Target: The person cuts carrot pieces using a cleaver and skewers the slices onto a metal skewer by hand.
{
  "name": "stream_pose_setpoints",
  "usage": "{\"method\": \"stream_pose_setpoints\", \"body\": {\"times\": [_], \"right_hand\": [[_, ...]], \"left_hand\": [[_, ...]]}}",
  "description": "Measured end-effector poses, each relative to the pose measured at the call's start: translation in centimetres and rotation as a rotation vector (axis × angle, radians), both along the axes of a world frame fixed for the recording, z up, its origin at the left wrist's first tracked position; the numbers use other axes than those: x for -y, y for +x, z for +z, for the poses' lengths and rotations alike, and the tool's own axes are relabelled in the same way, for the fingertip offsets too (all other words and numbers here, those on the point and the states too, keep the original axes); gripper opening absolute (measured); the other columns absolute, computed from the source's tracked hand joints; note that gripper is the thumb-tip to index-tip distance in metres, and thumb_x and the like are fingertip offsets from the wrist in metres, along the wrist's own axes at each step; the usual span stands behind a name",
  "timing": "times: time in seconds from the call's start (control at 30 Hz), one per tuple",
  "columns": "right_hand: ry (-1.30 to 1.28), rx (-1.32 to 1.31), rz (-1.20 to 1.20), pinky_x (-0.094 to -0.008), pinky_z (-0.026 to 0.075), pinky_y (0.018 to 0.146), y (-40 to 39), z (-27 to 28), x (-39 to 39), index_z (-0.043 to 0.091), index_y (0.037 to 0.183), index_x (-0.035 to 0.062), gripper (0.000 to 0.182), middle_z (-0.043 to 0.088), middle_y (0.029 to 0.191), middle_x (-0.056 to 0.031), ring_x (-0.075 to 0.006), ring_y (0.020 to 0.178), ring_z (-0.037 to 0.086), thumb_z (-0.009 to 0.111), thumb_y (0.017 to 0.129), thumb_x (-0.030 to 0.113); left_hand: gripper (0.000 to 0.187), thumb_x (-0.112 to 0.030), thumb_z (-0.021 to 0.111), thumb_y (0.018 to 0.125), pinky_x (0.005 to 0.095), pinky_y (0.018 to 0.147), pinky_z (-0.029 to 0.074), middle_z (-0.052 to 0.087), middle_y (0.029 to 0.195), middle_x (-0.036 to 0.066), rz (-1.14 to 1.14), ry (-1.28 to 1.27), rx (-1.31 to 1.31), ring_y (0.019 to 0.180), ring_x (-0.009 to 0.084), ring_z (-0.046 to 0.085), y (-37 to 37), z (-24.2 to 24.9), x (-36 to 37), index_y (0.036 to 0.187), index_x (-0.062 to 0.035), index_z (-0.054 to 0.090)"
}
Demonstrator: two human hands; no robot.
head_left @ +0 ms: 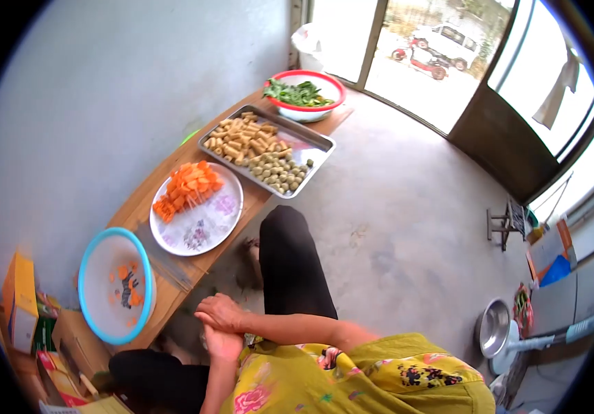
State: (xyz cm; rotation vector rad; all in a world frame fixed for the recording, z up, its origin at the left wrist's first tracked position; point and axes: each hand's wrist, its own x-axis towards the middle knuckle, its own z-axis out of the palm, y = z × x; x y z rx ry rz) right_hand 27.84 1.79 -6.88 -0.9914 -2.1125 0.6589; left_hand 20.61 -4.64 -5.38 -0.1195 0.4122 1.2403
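Hands (219, 324) clasped together, holding nothing, near worktop (173, 165); carrots (186, 188) cut on plate (204, 224), blue bowl (116, 285) nearly empty.

You get strong daylight from the open doorway (441, 62) at top right, blown out to white there (the window (559, 90) too). The wall and floor are evenly lit, with soft shadows. Heavy fisheye bending curves every edge, and black vignette fills the corners.
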Motion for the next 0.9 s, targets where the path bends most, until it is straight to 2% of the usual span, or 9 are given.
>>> {"method": "stream_pose_setpoints", "body": {"times": [0.27, 0.33, 0.4, 0.47, 0.53, 0.57, 0.67, 0.73, 0.9], "right_hand": [[-0.251, -0.109, -0.118, -0.0429, 0.046, 0.071, -1.6, -2.2, -0.9, 0.060, 0.088, 0.0038, 0.035, 0.063, 0.083, -0.0137, -0.0327, 0.080, 0.061, 0.045, 0.095, 0.035], [-0.618, -0.375, -0.230, -0.0410, 0.047, 0.068, -1.8, -5.1, -2.0, 0.060, 0.086, 0.0014, 0.042, 0.063, 0.078, -0.0151, -0.0312, 0.077, 0.061, 0.041, 0.096, 0.038], [-0.721, -0.511, -0.257, -0.0384, 0.047, 0.066, -1.7, -10.1, -3.1, 0.061, 0.086, 0.0012, 0.043, 0.063, 0.074, -0.0137, -0.0259, 0.068, 0.062, 0.039, 0.096, 0.036], [-0.959, -0.327, -0.370, -0.0368, 0.048, 0.059, -1.4, -14.1, -3.3, 0.064, 0.092, 0.0033, 0.037, 0.063, 0.077, -0.0119, -0.0219, 0.059, 0.061, 0.041, 0.095, 0.032], [-1.072, -0.311, -0.359, -0.0350, 0.049, 0.052, -1.4, -16.4, -3.6, 0.065, 0.099, 0.0061, 0.032, 0.064, 0.082, -0.0112, -0.0208, 0.054, 0.061, 0.043, 0.092, 0.028], [-1.091, -0.345, -0.320, -0.0369, 0.049, 0.054, -1.5, -17.5, -3.8, 0.063, 0.097, 0.0061, 0.031, 0.063, 0.080, -0.0113, -0.0226, 0.059, 0.062, 0.044, 0.092, 0.031], [-1.112, -0.451, -0.257, -0.0388, 0.049, 0.056, -1.7, -16.9, -4.0, 0.060, 0.090, 0.0063, 0.033, 0.063, 0.078, -0.0108, -0.0240, 0.067, 0.065, 0.046, 0.092, 0.036], [-1.163, -0.425, -0.307, -0.0367, 0.049, 0.056, -1.4, -11.8, -4.4, 0.060, 0.088, 0.0036, 0.036, 0.064, 0.079, -0.0100, -0.0227, 0.064, 0.063, 0.046, 0.092, 0.037], [-1.230, -0.456, -0.330, -0.0316, 0.049, 0.055, -1.8, -9.8, -6.6, 0.056, 0.108, 0.0045, 0.034, 0.063, 0.084, -0.0087, -0.0195, 0.064, 0.063, 0.053, 0.092, 0.034]], "left_hand": [[0.053, -0.047, 0.038, 0.097, 0.0453, 0.108, 0.029, 0.043, 0.140, 0.012, -0.170, 0.033, -0.273, 0.130, 0.0284, 0.038, -5.0, -1.7, 1.2, 0.137, -0.0110, 0.042], [0.050, -0.044, 0.040, 0.098, 0.0454, 0.106, 0.032, 0.047, 0.136, 0.012, -0.173, 0.014, -0.372, 0.127, 0.0286, 0.041, -6.3, -0.9, 0.9, 0.133, -0.0095, 0.046], [0.042, -0.036, 0.046, 0.097, 0.0402, 0.092, 0.046, 0.056, 0.123, 0.012, -0.121, 0.062, -0.547, 0.110, 0.0255, 0.056, -7.8, 2.5, -0.2, 0.125, -0.0056, 0.051], [0.032, -0.032, 0.048, 0.097, 0.0363, 0.078, 0.052, 0.064, 0.107, 0.010, -0.074, 0.127, -0.682, 0.094, 0.0220, 0.063, -9.7, 6.4, -1.7, 0.116, -0.0061, 0.056], [0.030, -0.031, 0.049, 0.097, 0.0340, 0.075, 0.052, 0.065, 0.099, 0.007, -0.083, 0.345, -0.915, 0.090, 0.0185, 0.063, -13.2, 8.2, -3.7, 0.110, -0.0062, 0.059], [0.027, -0.030, 0.051, 0.096, 0.0326, 0.074, 0.051, 0.066, 0.097, 0.006, 0.049, 0.259, -0.953, 0.089, 0.0161, 0.063, -14.0, 8.9, -4.6, 0.106, -0.0063, 0.060], [0.027, -0.026, 0.054, 0.096, 0.0319, 0.076, 0.051, 0.066, 0.099, 0.006, 0.146, 0.276, -1.057, 0.086, 0.0160, 0.064, -18.1, 9.6, -7.9, 0.112, -0.0049, 0.060], [0.026, -0.025, 0.052, 0.097, 0.0316, 0.074, 0.051, 0.066, 0.100, 0.009, 0.171, 0.255, -1.135, 0.085, 0.0176, 0.064, -19.9, 10.0, -8.8, 0.111, -0.0038, 0.060], [0.023, -0.018, 0.050, 0.097, 0.0276, 0.071, 0.051, 0.066, 0.097, 0.008, 0.199, 0.155, -1.257, 0.081, 0.0145, 0.065, -22.1, 4.5, -8.4, 0.109, -0.0012, 0.060]]}}
